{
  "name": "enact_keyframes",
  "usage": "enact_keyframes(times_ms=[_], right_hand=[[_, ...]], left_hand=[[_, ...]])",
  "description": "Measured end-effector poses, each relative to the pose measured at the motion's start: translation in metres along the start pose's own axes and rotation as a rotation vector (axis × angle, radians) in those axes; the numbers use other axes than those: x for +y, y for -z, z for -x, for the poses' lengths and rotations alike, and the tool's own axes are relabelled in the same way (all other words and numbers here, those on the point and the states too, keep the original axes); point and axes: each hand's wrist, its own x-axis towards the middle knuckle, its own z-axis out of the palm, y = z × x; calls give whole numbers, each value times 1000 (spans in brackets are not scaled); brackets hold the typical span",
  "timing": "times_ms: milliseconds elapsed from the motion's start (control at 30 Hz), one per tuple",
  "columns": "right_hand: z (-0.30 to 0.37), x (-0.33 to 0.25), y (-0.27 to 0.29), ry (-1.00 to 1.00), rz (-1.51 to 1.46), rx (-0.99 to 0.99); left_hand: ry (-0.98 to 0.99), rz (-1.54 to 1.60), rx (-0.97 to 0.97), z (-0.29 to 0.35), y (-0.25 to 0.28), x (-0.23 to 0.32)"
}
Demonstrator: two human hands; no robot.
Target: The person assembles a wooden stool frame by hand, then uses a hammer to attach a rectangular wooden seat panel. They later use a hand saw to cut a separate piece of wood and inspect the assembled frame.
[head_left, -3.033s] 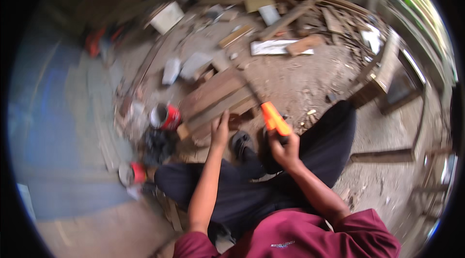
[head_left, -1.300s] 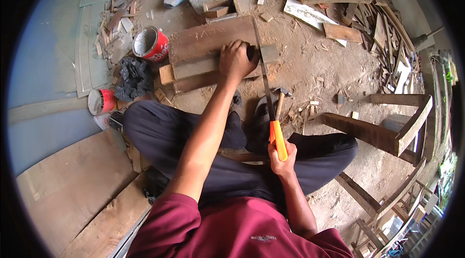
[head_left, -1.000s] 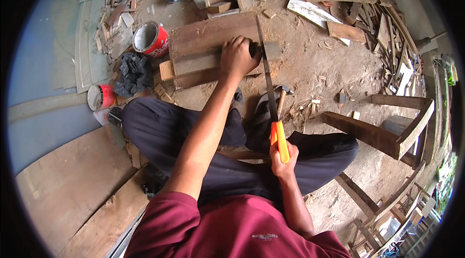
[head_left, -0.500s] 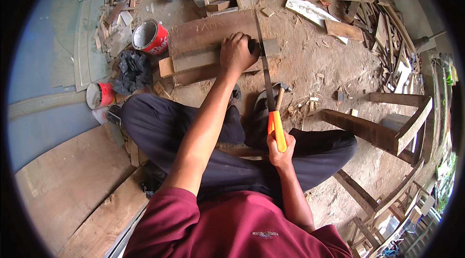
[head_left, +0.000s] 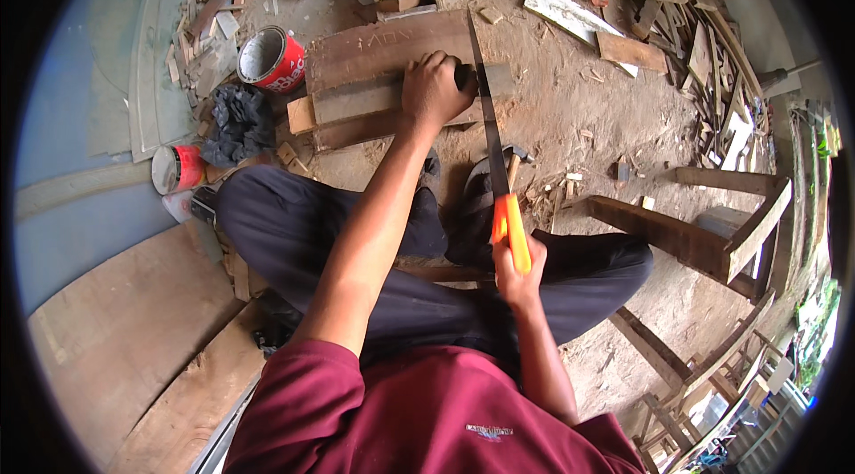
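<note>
Smooth plastic with a soft sheen here on the saw handle [head_left: 512, 232], just off centre at three o'clock, and running up toward one, the blade [head_left: 492, 127]: thin metal, dark and mostly dull. Over at eleven it's all wood: a scratched, matt board [head_left: 343, 56] and a greyer, worn beam [head_left: 356, 102]. Between ten and eleven, a glossy red bucket [head_left: 288, 64], chalky white inside; at ten, a crumpled plastic bag [head_left: 239, 125] catching a little shine. Hammer [head_left: 514, 173] at two: wooden handle, metal head. Down at six, matt cloth in the shirt [head_left: 419, 412]; out at one, dusty, gritty ground [head_left: 543, 100].
</note>
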Motion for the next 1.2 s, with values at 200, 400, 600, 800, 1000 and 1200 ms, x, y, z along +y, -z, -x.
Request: enact_keyframes(times_ms=[200,400,600,800,1000,1200], right_hand=[[18,-10,10,-13,-64,-30],[-40,-19,-13,-35,-21,-4],[30,-10,22,57,161,-52],[-54,-24,-11,-70,-69,13],[5,-17,3,63,65,-29],[-34,-33,-2,-41,-7,19]], left_hand=[[9,-35,4,3,0,2],[19,17,-9,-9,0,1],[138,-52,19,-8,-8,1],[95,-77,37,-9,-10,-2],[91,-112,50,-7,-13,-2],[124,-114,59,-11,-14,2]])
